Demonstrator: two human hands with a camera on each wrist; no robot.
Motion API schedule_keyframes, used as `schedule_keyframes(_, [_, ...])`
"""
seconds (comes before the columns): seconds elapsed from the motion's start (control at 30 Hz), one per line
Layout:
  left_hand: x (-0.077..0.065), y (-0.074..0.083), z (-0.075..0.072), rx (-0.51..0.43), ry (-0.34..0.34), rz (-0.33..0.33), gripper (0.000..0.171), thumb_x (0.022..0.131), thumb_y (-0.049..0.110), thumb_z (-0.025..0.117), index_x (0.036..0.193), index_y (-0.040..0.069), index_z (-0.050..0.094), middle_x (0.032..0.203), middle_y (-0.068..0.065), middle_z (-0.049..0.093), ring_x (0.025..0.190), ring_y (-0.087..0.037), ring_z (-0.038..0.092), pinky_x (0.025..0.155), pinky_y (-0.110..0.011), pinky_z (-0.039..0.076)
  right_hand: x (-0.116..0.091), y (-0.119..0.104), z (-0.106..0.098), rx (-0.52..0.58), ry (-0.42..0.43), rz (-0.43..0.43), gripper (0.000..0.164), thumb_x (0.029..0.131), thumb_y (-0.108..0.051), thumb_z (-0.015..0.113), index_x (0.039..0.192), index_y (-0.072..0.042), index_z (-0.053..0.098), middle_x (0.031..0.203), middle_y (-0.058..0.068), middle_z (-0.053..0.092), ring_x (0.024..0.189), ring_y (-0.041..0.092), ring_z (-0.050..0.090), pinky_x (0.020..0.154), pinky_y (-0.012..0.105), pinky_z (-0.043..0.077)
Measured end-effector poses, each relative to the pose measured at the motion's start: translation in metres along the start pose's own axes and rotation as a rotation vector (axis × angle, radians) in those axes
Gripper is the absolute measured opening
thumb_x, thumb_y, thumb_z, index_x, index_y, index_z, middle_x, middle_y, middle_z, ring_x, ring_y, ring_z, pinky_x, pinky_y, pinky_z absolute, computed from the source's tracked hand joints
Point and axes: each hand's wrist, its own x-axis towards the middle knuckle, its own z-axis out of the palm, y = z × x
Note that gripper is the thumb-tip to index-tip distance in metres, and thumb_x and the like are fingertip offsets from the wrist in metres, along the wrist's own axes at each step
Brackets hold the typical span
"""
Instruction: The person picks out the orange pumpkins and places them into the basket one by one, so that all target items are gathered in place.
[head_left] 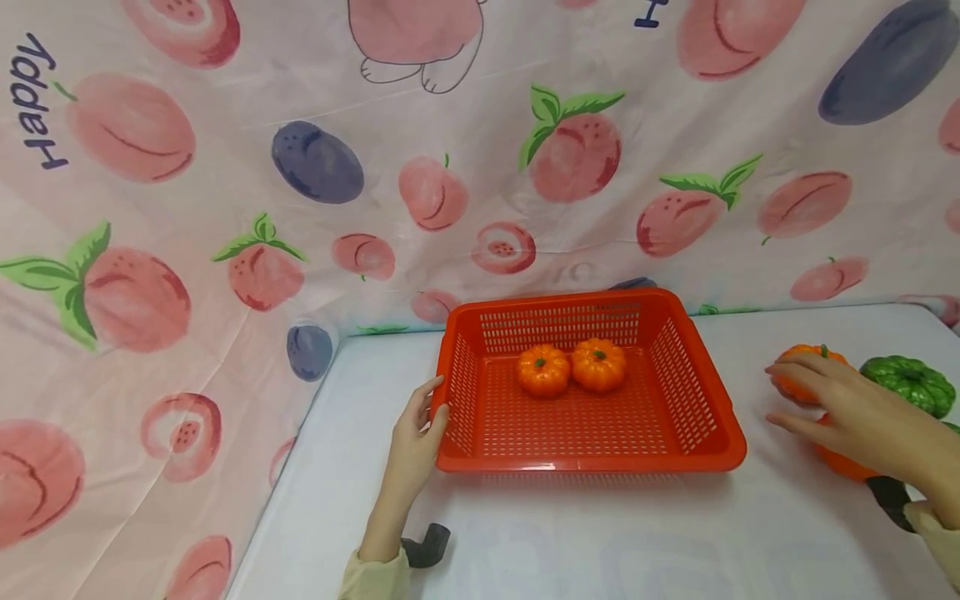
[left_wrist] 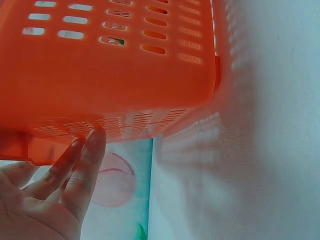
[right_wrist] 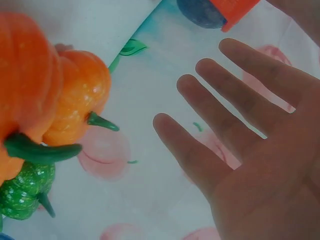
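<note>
An orange-red plastic basket (head_left: pixel 585 463) with slotted walls holds two small orange pumpkins (head_left: pixel 543 371) side by side. My left hand (head_left: pixel 415 437) holds the basket's left rim, thumb over the edge; in the left wrist view its fingers (left_wrist: pixel 90 160) lie against the outer wall. To the right of the basket, my right hand (head_left: pixel 847 400) hovers over several pumpkins with its fingers spread and nothing in its grasp. Partly covered by it are an orange pumpkin (head_left: pixel 795 390) and a nearer, larger orange one (head_left: pixel 847 463). A green pumpkin (head_left: pixel 909 385) sits beyond the hand.
The white table (head_left: pixel 570 533) meets a fruit-printed cloth (head_left: pixel 450 108) hung behind it and along the left. In the right wrist view, the large pumpkin (right_wrist: pixel 25 75) stands closest to the camera, with the green pumpkin (right_wrist: pixel 27 190) beside it.
</note>
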Motion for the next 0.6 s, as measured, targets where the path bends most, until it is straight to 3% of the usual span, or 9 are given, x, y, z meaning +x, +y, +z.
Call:
schedule_keyframes(0.23, [0.000, 0.001, 0.001, 0.009, -0.001, 0.003, 0.043, 0.101, 0.015, 0.056, 0.144, 0.015, 0.049, 0.139, -0.015, 0.057, 0.122, -0.029, 0.060, 0.094, -0.041, 0.055, 0.000, 0.010, 0.002, -0.002, -0.199, 0.133, 0.057, 0.078, -0.032, 0.084, 0.115, 0.005, 0.063, 0.116, 0.027, 0.057, 0.101, 0.042, 0.054, 0.087, 0.066, 0.048])
schedule_keyframes(0.43, [-0.001, 0.001, 0.000, 0.007, 0.000, -0.002, 0.043, 0.101, 0.015, 0.057, 0.144, 0.015, 0.049, 0.139, -0.015, 0.057, 0.121, -0.030, 0.060, 0.093, -0.041, 0.056, -0.005, 0.021, 0.006, -0.022, -0.266, 0.192, 0.063, 0.075, -0.027, 0.085, 0.117, 0.012, 0.059, 0.117, 0.035, 0.052, 0.103, 0.049, 0.049, 0.086, 0.068, 0.047])
schedule_keyframes(0.6, [-0.001, 0.001, 0.000, 0.007, 0.001, -0.003, 0.044, 0.101, 0.015, 0.057, 0.144, 0.016, 0.049, 0.141, -0.015, 0.056, 0.122, -0.030, 0.060, 0.093, -0.043, 0.056, -0.010, 0.029, 0.011, -0.036, -0.256, 0.205, 0.060, 0.074, -0.023, 0.086, 0.117, 0.011, 0.060, 0.120, 0.037, 0.049, 0.106, 0.054, 0.046, 0.086, 0.070, 0.045])
